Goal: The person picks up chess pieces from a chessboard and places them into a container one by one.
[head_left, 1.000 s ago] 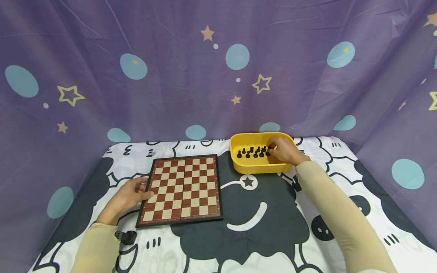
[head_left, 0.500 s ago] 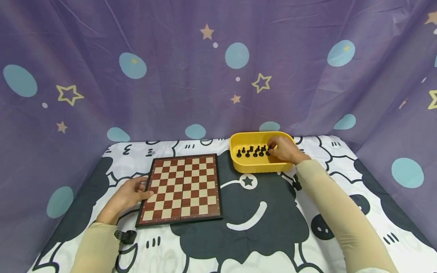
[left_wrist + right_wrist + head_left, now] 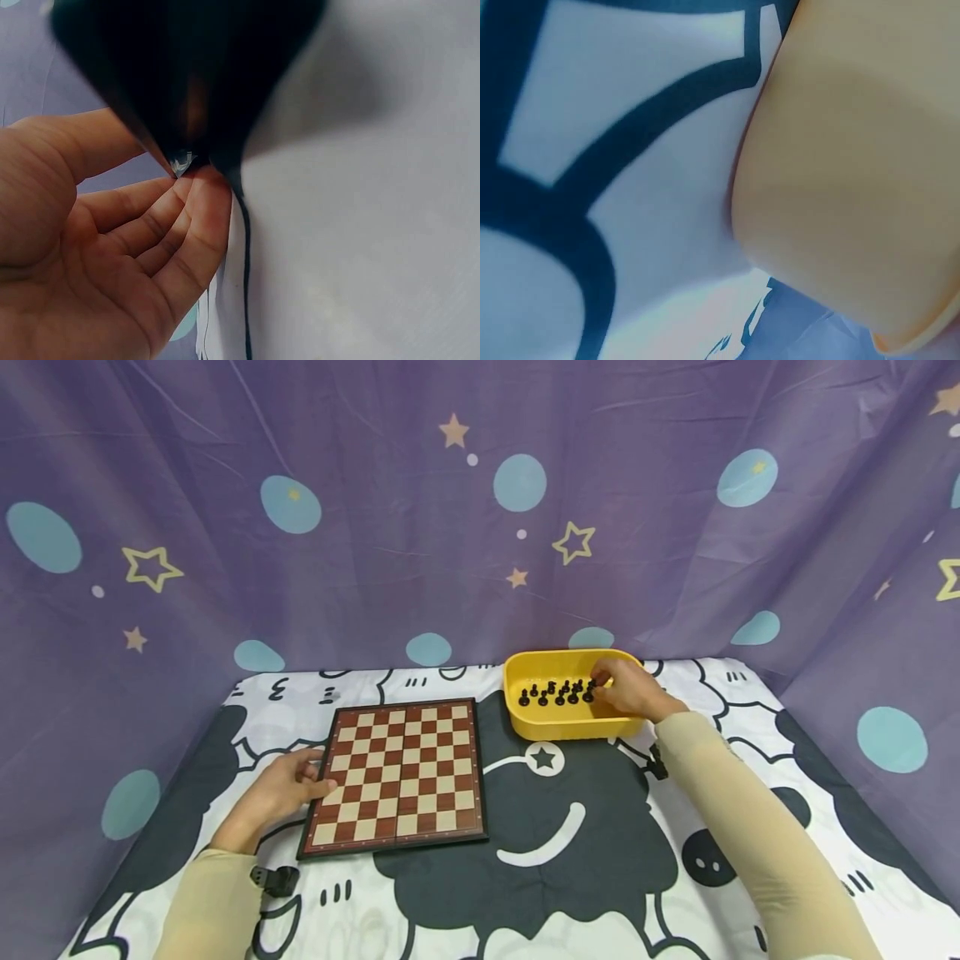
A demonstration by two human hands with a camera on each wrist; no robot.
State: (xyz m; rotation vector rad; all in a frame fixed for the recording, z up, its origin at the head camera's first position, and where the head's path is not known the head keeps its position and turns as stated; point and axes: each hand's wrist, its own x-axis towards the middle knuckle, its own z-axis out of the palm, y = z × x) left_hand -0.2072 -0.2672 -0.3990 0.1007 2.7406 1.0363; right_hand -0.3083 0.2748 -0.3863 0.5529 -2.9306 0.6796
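Observation:
A brown and cream chessboard (image 3: 397,777) lies unfolded on the left half of the cloth. My left hand (image 3: 281,787) holds its left edge, thumb on top and the other fingers at the side and under it. In the left wrist view the board (image 3: 195,60) is a dark blurred shape between thumb and fingers of that hand (image 3: 127,240). Several black chess pieces (image 3: 560,699) stand in a yellow tub (image 3: 577,731). My right hand (image 3: 630,687) reaches over its right side, fingertips pinching a black piece (image 3: 592,683), mostly hidden. The right wrist view shows the tub's outer wall (image 3: 847,165).
A black and white cartoon-print cloth (image 3: 517,893) covers the table. Behind and at the sides hangs a purple curtain (image 3: 390,577) with stars and blue spots. The tub stands near the back edge, right of the board.
The right hand has shifted very slightly to the right inside the tub. My left hand and the chessboard have stayed in place.

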